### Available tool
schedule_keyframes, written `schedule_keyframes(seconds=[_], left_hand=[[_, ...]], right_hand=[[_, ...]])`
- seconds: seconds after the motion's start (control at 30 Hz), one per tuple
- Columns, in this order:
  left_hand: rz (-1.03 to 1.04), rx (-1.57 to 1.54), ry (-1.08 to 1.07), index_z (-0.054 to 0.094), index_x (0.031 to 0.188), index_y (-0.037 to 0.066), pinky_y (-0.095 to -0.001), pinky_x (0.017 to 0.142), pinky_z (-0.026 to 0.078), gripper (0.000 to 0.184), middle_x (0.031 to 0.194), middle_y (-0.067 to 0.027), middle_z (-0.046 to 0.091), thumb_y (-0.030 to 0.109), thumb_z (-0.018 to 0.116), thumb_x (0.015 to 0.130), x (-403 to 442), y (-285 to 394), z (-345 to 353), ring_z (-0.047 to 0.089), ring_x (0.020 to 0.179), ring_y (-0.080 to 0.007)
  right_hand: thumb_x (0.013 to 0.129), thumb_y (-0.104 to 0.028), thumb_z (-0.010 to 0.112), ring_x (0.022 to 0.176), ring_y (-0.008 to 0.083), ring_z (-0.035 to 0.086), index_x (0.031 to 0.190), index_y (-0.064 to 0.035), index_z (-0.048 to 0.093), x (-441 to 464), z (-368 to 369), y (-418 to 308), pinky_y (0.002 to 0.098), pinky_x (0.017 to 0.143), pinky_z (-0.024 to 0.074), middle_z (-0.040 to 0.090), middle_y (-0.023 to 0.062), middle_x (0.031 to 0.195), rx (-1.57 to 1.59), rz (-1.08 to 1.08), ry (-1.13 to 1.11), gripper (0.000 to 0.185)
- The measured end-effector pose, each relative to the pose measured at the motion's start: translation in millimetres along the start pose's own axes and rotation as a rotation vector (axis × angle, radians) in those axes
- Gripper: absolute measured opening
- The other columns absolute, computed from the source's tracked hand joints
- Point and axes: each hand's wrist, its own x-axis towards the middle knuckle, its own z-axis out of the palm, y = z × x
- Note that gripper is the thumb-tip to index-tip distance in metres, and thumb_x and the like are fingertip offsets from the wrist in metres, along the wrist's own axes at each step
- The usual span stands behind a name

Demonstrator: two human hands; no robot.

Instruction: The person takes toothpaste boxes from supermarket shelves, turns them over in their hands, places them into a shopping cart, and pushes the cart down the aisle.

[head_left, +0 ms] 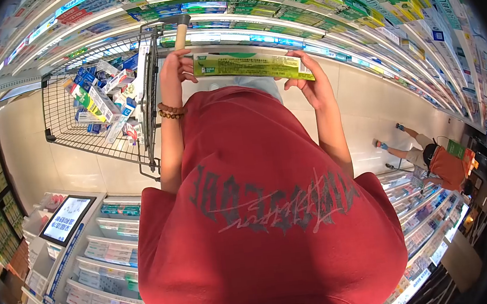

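A long green-yellow toothpaste box (247, 65) with small print on its face is held level in front of my body. My right hand (311, 81) grips its right end, thumb and fingers around the edge near the barcode. At the opposite end, the curled fingertips of my left hand (176, 70) meet the box's edge. Wooden bead bracelets (170, 111) circle the left wrist. Just beyond that hand is the shopping cart's handle (182, 35). The wire shopping cart (67, 142) stands to my left, with many toothpaste boxes (104, 101) piled loosely inside.
Shelves (242, 20) packed with toothpaste boxes run across the front and curve down the right. More stocked shelves (103, 250) stand behind me, beside a display screen (67, 219). Another person (447, 164) in an orange top is on the tiled floor (362, 105) to the right.
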Motion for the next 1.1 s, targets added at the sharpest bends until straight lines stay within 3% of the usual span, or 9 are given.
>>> schedule_keyframes(seconds=[0.03,0.13,0.3,0.4,0.67,0.83,0.93,0.97,1.1], left_hand=[[-0.035,0.206,0.044,0.060,0.119,0.002,-0.0268,0.063,0.052,0.032,0.091,-0.0054,0.065,0.025,0.045,0.104,2,-2,-1,0.063,0.074,-0.0113],[0.217,0.501,-0.183,0.064,0.116,0.003,-0.0275,0.075,0.052,0.023,0.093,-0.0051,0.065,0.012,0.056,0.097,9,-4,3,0.060,0.081,-0.0103],[-0.189,0.198,-0.521,0.059,0.126,0.004,-0.0219,0.079,0.049,0.031,0.103,-0.0015,0.066,0.019,0.057,0.099,21,-18,16,0.062,0.093,-0.0090],[-0.385,0.103,-0.670,0.056,0.130,0.005,-0.0207,0.079,0.049,0.036,0.104,-0.0021,0.066,0.024,0.055,0.100,33,-27,7,0.062,0.095,-0.0087],[-0.352,-0.208,-0.722,0.048,0.137,0.001,-0.0231,0.084,0.049,0.049,0.112,-0.0069,0.060,0.037,0.045,0.104,30,-33,9,0.062,0.099,-0.0138],[-0.263,-0.414,-0.561,0.047,0.135,-0.004,-0.0278,0.066,0.052,0.074,0.111,-0.0143,0.060,0.060,0.029,0.102,15,-34,-6,0.062,0.085,-0.0163],[-0.204,-0.376,-0.357,0.052,0.133,0.000,-0.0245,0.065,0.051,0.075,0.114,-0.0119,0.062,0.061,0.021,0.101,-2,-27,12,0.064,0.082,-0.0138],[-0.147,-0.296,-0.396,0.053,0.131,0.001,-0.0219,0.054,0.049,0.073,0.113,-0.0113,0.063,0.060,0.022,0.101,-1,-29,9,0.064,0.077,-0.0116],[-0.069,-0.245,-0.405,0.054,0.129,0.001,-0.0191,0.045,0.044,0.065,0.109,-0.0111,0.065,0.053,0.029,0.099,3,-33,16,0.063,0.071,-0.0090]], right_hand=[[0.098,-0.036,0.049,0.092,0.0388,0.067,0.124,0.0020,0.053,-2,2,2,0.0371,0.064,0.0573,0.064,0.0198,0.109,0.021,0.004,-0.008,0.046],[0.098,-0.038,0.049,0.091,0.0381,0.067,0.125,0.0038,0.051,-1,6,10,0.0377,0.065,0.0574,0.065,0.0204,0.107,0.050,0.012,-0.059,0.049],[0.094,-0.043,0.056,0.087,0.0206,0.067,0.116,0.0042,0.056,-4,25,15,0.0345,0.066,0.0574,0.064,0.0137,0.106,-0.052,-0.007,-0.106,0.052],[0.093,-0.043,0.057,0.087,0.0204,0.067,0.117,0.0042,0.057,-9,24,16,0.0336,0.066,0.0571,0.063,0.0129,0.106,-0.106,0.013,-0.108,0.053],[0.094,-0.032,0.058,0.074,0.0143,0.066,0.129,-0.0053,0.051,-14,32,8,0.0289,0.062,0.0564,0.066,0.0070,0.084,-0.145,0.034,0.010,0.044],[0.096,-0.032,0.056,0.073,0.0130,0.065,0.128,-0.0044,0.052,-1,20,19,0.0294,0.060,0.0561,0.066,0.0074,0.085,-0.124,-0.022,0.011,0.042],[0.097,-0.033,0.054,0.080,0.0163,0.066,0.127,-0.0037,0.052,1,21,27,0.0331,0.063,0.0579,0.065,0.0089,0.089,-0.119,-0.039,0.131,0.042],[0.098,-0.034,0.053,0.081,0.0173,0.067,0.128,-0.0037,0.051,1,20,28,0.0343,0.064,0.0582,0.065,0.0091,0.091,-0.131,-0.040,0.161,0.043],[0.100,-0.045,0.047,0.082,0.0190,0.067,0.127,-0.0049,0.052,-2,18,24,0.0357,0.064,0.0579,0.065,0.0098,0.094,-0.243,-0.098,0.207,0.049]])
